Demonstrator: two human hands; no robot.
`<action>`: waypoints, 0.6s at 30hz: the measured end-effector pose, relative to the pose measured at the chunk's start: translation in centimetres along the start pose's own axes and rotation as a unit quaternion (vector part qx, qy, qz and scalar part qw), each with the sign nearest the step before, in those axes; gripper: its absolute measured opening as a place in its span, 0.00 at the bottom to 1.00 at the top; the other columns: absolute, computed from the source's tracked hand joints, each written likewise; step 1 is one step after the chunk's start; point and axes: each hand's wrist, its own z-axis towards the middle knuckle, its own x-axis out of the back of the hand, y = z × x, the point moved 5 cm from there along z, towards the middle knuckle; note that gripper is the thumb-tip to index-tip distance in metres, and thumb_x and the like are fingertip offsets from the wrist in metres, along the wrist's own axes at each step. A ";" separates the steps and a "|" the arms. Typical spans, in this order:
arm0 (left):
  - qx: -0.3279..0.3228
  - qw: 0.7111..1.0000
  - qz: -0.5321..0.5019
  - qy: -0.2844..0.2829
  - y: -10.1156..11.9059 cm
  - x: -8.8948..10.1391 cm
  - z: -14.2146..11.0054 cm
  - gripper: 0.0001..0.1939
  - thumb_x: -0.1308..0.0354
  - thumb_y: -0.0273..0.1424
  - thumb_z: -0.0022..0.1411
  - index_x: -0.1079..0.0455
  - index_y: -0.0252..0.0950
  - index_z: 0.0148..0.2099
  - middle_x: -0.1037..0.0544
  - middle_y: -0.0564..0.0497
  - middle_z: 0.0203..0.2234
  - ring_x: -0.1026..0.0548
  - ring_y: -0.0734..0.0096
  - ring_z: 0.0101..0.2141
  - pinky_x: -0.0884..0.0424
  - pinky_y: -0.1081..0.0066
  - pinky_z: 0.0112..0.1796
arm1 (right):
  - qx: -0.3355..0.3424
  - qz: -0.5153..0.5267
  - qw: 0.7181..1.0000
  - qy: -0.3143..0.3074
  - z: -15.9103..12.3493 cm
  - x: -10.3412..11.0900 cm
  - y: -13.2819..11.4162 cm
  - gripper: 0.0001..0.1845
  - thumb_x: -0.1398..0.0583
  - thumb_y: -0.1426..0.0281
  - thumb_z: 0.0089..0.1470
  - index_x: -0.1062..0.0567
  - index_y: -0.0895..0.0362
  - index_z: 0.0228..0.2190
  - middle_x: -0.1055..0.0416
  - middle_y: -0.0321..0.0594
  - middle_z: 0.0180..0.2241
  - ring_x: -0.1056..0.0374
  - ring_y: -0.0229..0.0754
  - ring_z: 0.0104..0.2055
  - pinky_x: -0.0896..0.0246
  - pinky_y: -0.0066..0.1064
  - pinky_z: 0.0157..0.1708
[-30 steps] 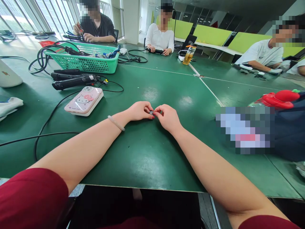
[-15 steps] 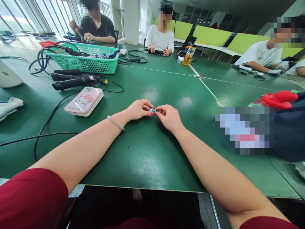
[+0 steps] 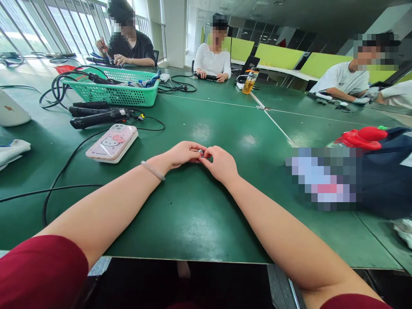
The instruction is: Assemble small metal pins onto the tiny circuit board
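Between my fingertips is a small black-and-silver piece [image 3: 200, 152], mostly covered, and I cannot make out its kind. My left hand [image 3: 184, 154], with a pale bangle [image 3: 152, 170] on its wrist, pinches the piece from the left. From the right, my right hand [image 3: 221, 164] meets it, thumb and index finger closed against the same piece. Both hands rest low over the green table [image 3: 196, 206], their fingertips touching or nearly so. Left of my left hand lies a pink case with a cartoon cat [image 3: 112, 143].
Black-handled devices [image 3: 99, 116] and a green basket [image 3: 112, 92] with cables stand at the back left. A black cable [image 3: 69, 161] runs along the left. On the right are a red item [image 3: 362, 138] and a dark bag [image 3: 386, 180]. Several people sit around the table.
My fingers have closed further around the small piece, so less of it shows. My hands have drawn closer together. The whole view has shifted slightly.
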 end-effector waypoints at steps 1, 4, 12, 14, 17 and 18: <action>0.003 1.000 0.018 0.009 0.0 0.2 0.1 0.15 0.33 0.26 0.47 0.25 0.32 0.41 0.21 0.47 0.33 0.24 0.75 0.32 0.27 0.69 0.41 | 0.002 0.000 1.000 -0.002 0.0 -0.1 0.0 0.10 0.40 0.63 0.55 0.30 0.56 0.27 0.31 0.36 0.32 0.38 0.37 0.32 0.50 0.28 0.29; -0.027 0.983 0.162 0.082 0.4 2.2 0.4 0.14 0.39 0.24 0.52 0.25 0.33 0.43 0.21 0.45 0.36 0.24 0.72 0.32 0.27 0.67 0.42 | 0.006 0.002 1.000 0.003 0.2 0.1 0.4 0.13 0.41 0.60 0.56 0.30 0.56 0.27 0.32 0.36 0.31 0.39 0.36 0.30 0.50 0.28 0.29; 0.038 0.714 0.569 0.405 2.7 12.0 -2.1 0.21 0.53 0.23 0.59 0.28 0.34 0.52 0.24 0.39 0.45 0.28 0.53 0.47 0.34 0.59 0.50 | -0.019 0.044 0.999 0.016 -0.1 0.7 1.7 0.18 0.43 0.56 0.57 0.32 0.57 0.24 0.33 0.37 0.29 0.41 0.35 0.28 0.50 0.28 0.28; 0.067 0.700 0.581 0.411 2.6 12.8 -2.4 0.20 0.51 0.22 0.58 0.27 0.34 0.51 0.25 0.38 0.47 0.28 0.54 0.46 0.33 0.62 0.48 | -0.024 0.051 0.998 0.012 -0.2 0.6 1.8 0.19 0.44 0.55 0.57 0.32 0.56 0.24 0.33 0.37 0.29 0.41 0.36 0.28 0.50 0.28 0.28; 0.071 0.694 0.582 0.417 2.6 12.9 -2.6 0.17 0.48 0.25 0.57 0.25 0.34 0.48 0.28 0.38 0.48 0.27 0.55 0.43 0.32 0.63 0.45 | -0.029 0.055 0.998 0.009 -0.2 0.5 1.7 0.19 0.44 0.55 0.57 0.33 0.56 0.24 0.33 0.37 0.29 0.41 0.36 0.28 0.49 0.28 0.28; 0.072 0.695 0.580 0.419 2.7 12.9 -2.6 0.16 0.47 0.25 0.57 0.25 0.34 0.47 0.28 0.38 0.48 0.27 0.55 0.43 0.31 0.63 0.44 | -0.029 0.057 0.998 0.009 -0.2 0.5 1.7 0.19 0.44 0.55 0.57 0.33 0.56 0.24 0.33 0.37 0.29 0.41 0.36 0.28 0.49 0.28 0.28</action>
